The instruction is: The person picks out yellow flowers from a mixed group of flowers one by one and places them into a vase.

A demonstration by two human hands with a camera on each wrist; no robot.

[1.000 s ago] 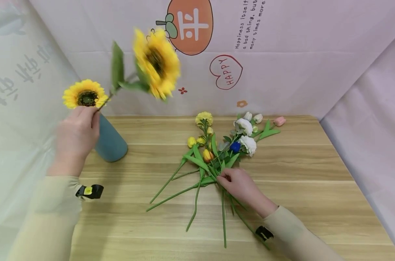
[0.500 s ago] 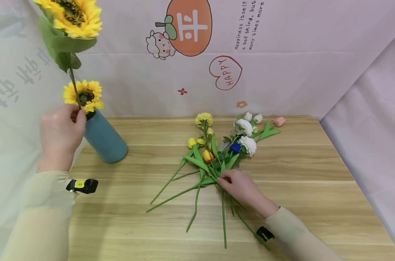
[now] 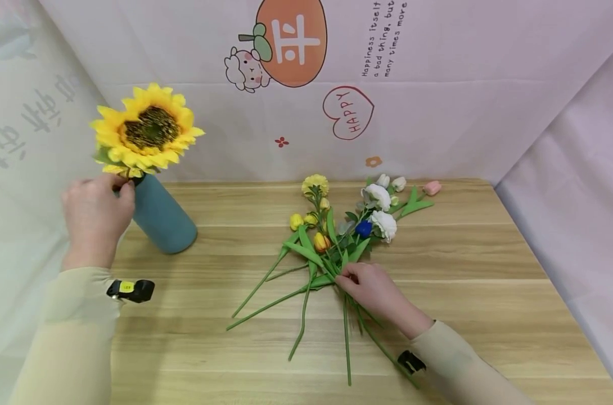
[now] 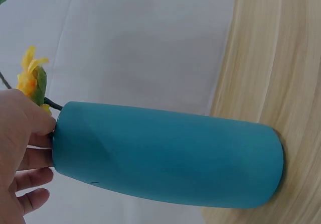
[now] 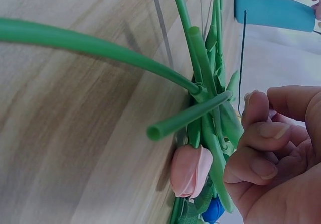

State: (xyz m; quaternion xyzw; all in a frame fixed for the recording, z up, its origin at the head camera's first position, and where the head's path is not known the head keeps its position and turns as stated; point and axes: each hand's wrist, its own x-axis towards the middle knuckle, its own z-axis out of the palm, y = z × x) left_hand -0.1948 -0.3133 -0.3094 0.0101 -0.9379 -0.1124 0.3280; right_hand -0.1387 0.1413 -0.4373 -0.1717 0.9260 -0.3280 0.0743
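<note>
My left hand [image 3: 96, 219] pinches a large sunflower [image 3: 152, 126] by its stem, right at the mouth of a tilted-looking blue-green vase [image 3: 165, 216]. Another sunflower [image 4: 34, 81] shows beside these fingers in the left wrist view; the big bloom mostly covers it in the head view. The fingertips overlap the vase rim. My right hand [image 3: 374, 289] is low over crossed green stems [image 3: 306, 315], fingers curled and fingertips pinching at a thin dark stem [image 5: 242, 78]. Part of that stem is hidden by the fingers. A pink tulip [image 5: 190, 171] lies close below them.
Beyond the right hand lie white blooms [image 3: 384, 225], a blue bud [image 3: 364, 228], an orange tulip [image 3: 321, 242] and a yellow flower [image 3: 315, 185]. The wooden table [image 3: 488, 332] meets a printed cloth backdrop [image 3: 453, 124] behind and cloth on both sides.
The left hand has brought its sunflower left over the vase, raised it upright, then lowered it so the bloom sits just above the mouth. The right hand has stayed in place.
</note>
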